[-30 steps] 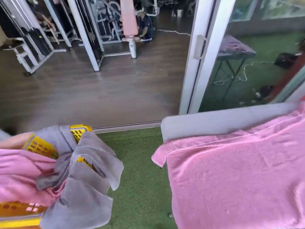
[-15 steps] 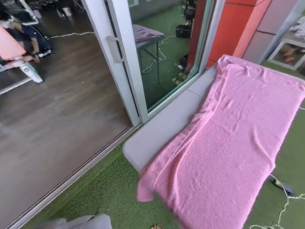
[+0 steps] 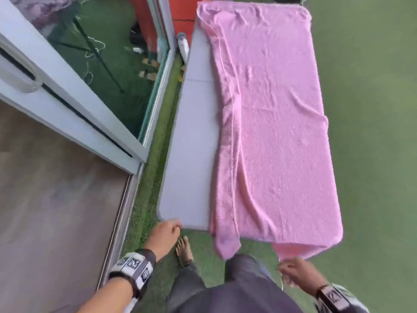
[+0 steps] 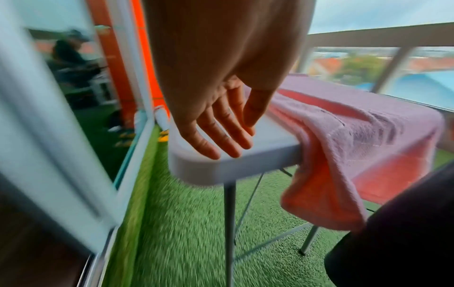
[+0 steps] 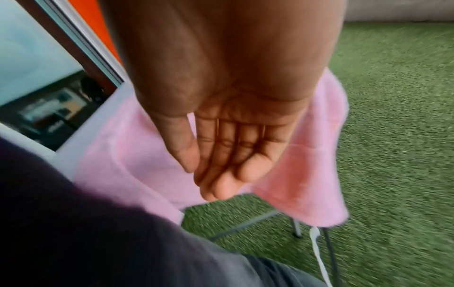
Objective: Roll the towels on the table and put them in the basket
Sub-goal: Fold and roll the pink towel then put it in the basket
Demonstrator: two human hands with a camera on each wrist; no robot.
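A large pink towel (image 3: 275,123) lies spread flat along the grey folding table (image 3: 191,141), its near end hanging over the table's short edge (image 4: 343,167) (image 5: 302,186). My left hand (image 3: 167,231) (image 4: 221,136) hovers with straight fingers at the table's bare near left corner; whether it touches cannot be told. My right hand (image 3: 293,273) (image 5: 226,167) is open just below the hanging hem, holding nothing. The basket is out of view.
A sliding glass door frame (image 3: 74,105) runs along the left, with wooden floor (image 3: 49,222) inside. Green artificial turf (image 3: 372,132) surrounds the table. My legs and bare foot (image 3: 184,251) stand at the table's near end. A white cord (image 5: 319,258) trails by the table leg.
The view swung away from the yellow basket with towels at the left to the table's short end. Both hands have come into view at the near edge.
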